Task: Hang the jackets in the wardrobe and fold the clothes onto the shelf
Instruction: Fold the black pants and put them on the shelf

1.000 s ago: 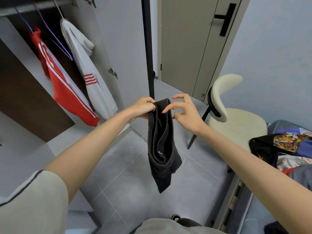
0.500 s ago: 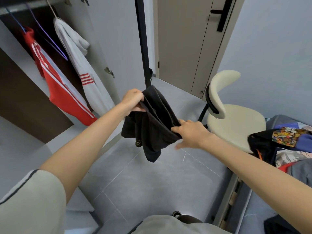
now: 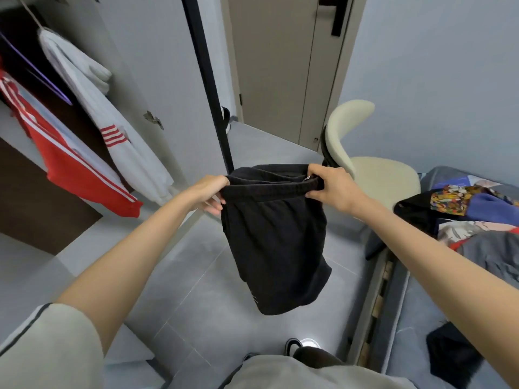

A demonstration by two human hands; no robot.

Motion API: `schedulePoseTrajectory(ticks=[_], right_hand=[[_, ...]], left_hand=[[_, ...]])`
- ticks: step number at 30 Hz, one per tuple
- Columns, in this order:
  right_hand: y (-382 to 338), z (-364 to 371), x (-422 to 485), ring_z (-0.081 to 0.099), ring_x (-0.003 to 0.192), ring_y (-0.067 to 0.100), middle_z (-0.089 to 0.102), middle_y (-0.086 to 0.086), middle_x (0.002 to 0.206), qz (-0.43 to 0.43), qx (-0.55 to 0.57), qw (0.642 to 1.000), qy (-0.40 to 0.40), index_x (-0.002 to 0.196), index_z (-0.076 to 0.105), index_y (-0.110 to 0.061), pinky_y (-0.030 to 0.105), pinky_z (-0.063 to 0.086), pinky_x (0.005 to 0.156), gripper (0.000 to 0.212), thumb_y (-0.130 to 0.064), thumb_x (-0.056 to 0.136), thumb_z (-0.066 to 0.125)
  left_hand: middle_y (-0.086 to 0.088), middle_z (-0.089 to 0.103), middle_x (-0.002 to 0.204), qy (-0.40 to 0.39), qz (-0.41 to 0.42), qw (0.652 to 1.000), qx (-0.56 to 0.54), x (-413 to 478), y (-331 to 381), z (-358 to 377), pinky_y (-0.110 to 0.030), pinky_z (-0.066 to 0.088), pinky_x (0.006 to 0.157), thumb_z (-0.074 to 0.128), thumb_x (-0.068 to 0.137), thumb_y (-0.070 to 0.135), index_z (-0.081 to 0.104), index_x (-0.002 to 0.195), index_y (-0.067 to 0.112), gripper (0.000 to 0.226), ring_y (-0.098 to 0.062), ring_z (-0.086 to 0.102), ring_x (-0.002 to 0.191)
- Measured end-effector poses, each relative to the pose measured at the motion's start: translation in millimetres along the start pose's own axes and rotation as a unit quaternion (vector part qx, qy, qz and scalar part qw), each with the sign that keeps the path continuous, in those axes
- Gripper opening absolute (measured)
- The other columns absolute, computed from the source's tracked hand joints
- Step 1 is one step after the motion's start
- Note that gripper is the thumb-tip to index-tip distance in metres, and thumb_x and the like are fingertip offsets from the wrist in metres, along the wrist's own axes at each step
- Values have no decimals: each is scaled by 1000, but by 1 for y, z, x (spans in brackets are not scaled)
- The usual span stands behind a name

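1. So, both hands are pinching the waistband of the black shorts [image 3: 275, 242]: left hand [image 3: 209, 192] curled round one end, right hand [image 3: 334, 188] round the other, with the band pulled flat between them.
2. They hang in mid-air over the floor [image 3: 168, 276], just in front of the open wardrobe [image 3: 33, 209], not on a shelf yet.
3. Shorts, I think; the dark cloth hides the legs.
4. I'd keep the band level, let it hang even, then bring both ends together.
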State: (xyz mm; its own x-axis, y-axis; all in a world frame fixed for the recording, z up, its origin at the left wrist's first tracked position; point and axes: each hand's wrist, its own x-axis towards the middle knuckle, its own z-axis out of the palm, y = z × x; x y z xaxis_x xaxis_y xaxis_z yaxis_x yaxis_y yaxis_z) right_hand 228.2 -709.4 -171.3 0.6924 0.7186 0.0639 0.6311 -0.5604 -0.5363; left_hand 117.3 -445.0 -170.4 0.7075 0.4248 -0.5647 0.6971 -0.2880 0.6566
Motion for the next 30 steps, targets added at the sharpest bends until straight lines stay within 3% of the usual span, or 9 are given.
schedulePoseTrajectory(ticks=[4, 8, 14, 19, 24, 30], right_hand=[[39, -11, -30, 49, 71, 25, 54, 3, 75, 47, 14, 999, 17, 86, 42, -16, 33, 31, 61, 37, -3, 74, 74], [86, -27, -65, 53, 75, 27, 57, 7, 79, 115, 21, 993, 23, 87, 42, -14, 37, 41, 67, 39, -4, 72, 76], [161, -56, -107, 52, 77, 24, 57, -1, 79, 197, 30, 980, 15, 84, 43, -20, 37, 43, 69, 39, -12, 71, 79], [207, -79, -126, 51, 76, 20, 55, -3, 80, 220, 54, 974, 5, 86, 44, -20, 31, 37, 65, 37, -4, 74, 75], [252, -98, -119, 55, 82, 28, 56, 3, 84, 233, 60, 970, 36, 88, 43, -14, 38, 43, 72, 35, 5, 74, 70], [321, -117, -68, 59, 79, 31, 49, 9, 96, 308, 151, 937, 60, 100, 45, -7, 44, 59, 58, 29, 12, 81, 59]], left_hand=[[-7, 57, 74, -45, 31, 998, 37, 9, 23, 48, -22, 48, 53, 41, 86, 28, 55, 79, 14, 21, -17, 52, 54], [-7, 62, 76, -79, 61, 990, 103, 20, 52, 104, -21, 43, 53, 38, 88, 39, 55, 78, 15, 31, -16, 56, 55], [-8, 59, 76, -135, 75, 974, 169, 39, 103, 181, -21, 44, 51, 33, 92, 38, 51, 84, 12, 33, -19, 55, 58], [-7, 49, 78, -167, 84, 962, 201, 58, 140, 234, -23, 46, 52, 27, 94, 36, 46, 80, 13, 33, -19, 49, 54], [-7, 49, 77, -182, 88, 956, 211, 95, 185, 276, -23, 46, 49, 24, 96, 39, 45, 96, 10, 36, -18, 49, 52], [-7, 48, 76, -199, 51, 954, 217, 165, 256, 307, -24, 47, 49, 28, 92, 36, 45, 101, 9, 34, -21, 53, 57]])
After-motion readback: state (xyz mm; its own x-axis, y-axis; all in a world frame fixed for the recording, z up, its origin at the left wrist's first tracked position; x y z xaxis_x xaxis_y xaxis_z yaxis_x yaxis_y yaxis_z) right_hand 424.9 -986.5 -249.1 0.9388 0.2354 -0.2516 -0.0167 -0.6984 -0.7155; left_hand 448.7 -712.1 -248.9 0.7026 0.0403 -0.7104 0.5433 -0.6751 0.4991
